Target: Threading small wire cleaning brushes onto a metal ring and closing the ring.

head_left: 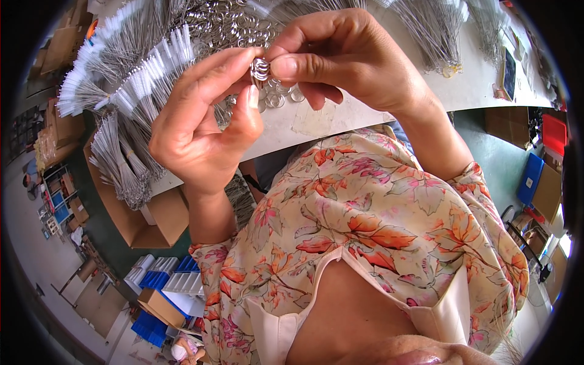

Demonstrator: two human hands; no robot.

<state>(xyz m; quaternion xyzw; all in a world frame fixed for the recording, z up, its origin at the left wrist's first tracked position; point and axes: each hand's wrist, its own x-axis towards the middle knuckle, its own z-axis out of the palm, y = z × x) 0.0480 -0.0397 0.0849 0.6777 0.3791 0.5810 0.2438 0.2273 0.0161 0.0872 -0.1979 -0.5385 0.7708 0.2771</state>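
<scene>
A small cluster of shiny metal rings [260,70] is held up over the table between my two hands. My left hand [201,118] pinches it from the left with the index finger and thumb. From the right, the thumb and index finger of my right hand [359,64] close on its other side. How many rings are in the cluster, I cannot tell. Behind and below my fingers, a heap of loose metal rings [228,24] spreads over the white table [328,118]; several lie near its front edge.
Bundles of thin wire brushes with white bristles [152,79] crowd the table's left side. More wire bundles [432,36] lie at the back right, near a dark phone-like device [508,74]. A cardboard box [161,222] stands below the table's left end. Blue and white bins [176,283] are at lower left.
</scene>
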